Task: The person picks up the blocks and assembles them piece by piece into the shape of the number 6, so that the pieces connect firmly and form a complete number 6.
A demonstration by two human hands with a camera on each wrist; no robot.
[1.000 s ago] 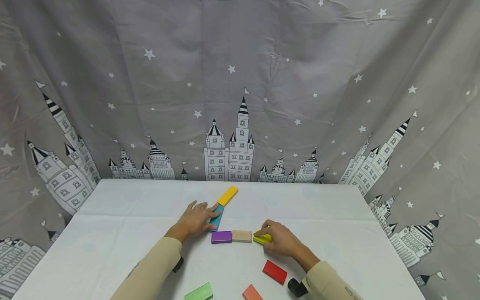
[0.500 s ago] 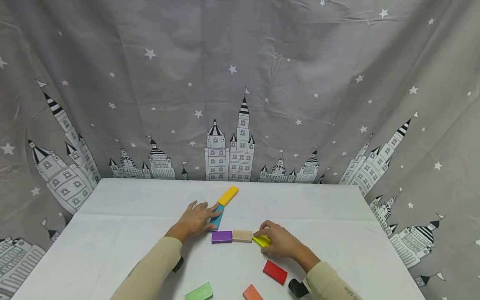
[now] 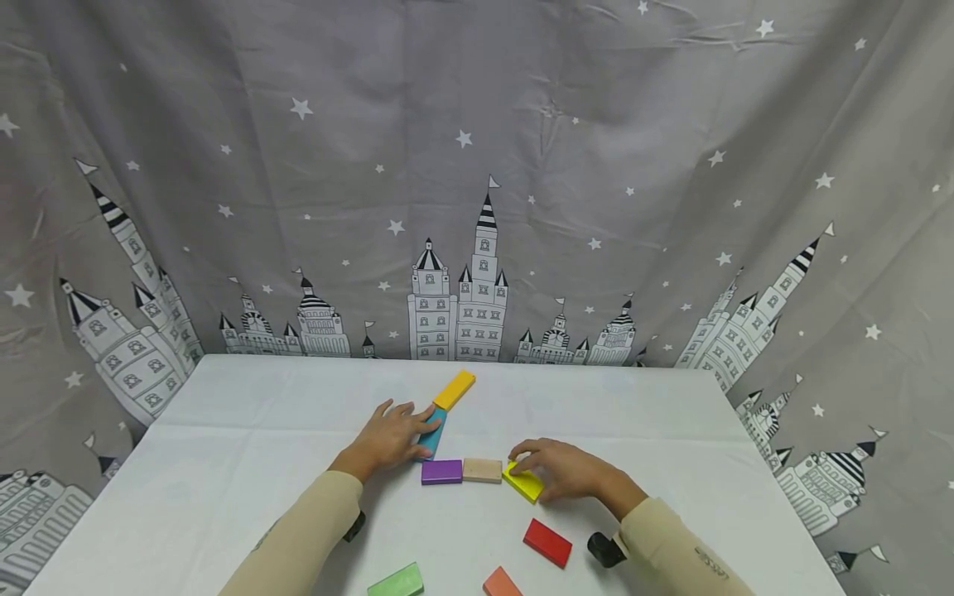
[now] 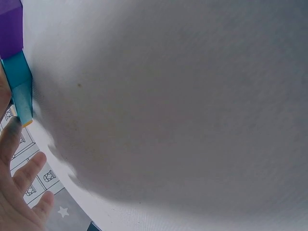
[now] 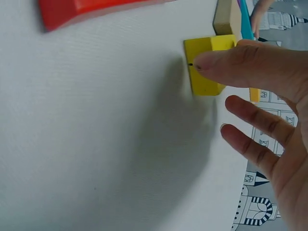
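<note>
My left hand (image 3: 387,434) holds a blue wooden block (image 3: 431,432) between thumb and index finger, the other fingers spread. At the blue block's far end lies an orange-yellow block (image 3: 455,389), and by its near end a purple block (image 3: 442,472). A tan block (image 3: 482,471) continues the row from the purple one. My right hand (image 3: 574,472) grips a bright yellow block (image 3: 525,484) with thumb and index finger. That block slants away from the tan block's right end, one corner right beside it. In the right wrist view, the thumb (image 5: 226,65) lies against the yellow block.
On the white table (image 3: 224,480), a red block (image 3: 547,542) lies below my right hand. A green block (image 3: 397,580) and a coral block (image 3: 502,582) lie at the front edge of view. A grey curtain (image 3: 335,182) with castles hangs behind.
The yellow block has turned from nearly in line with the tan block to slanting down and right. My right hand has shifted slightly right with it. The left hand stays put.
</note>
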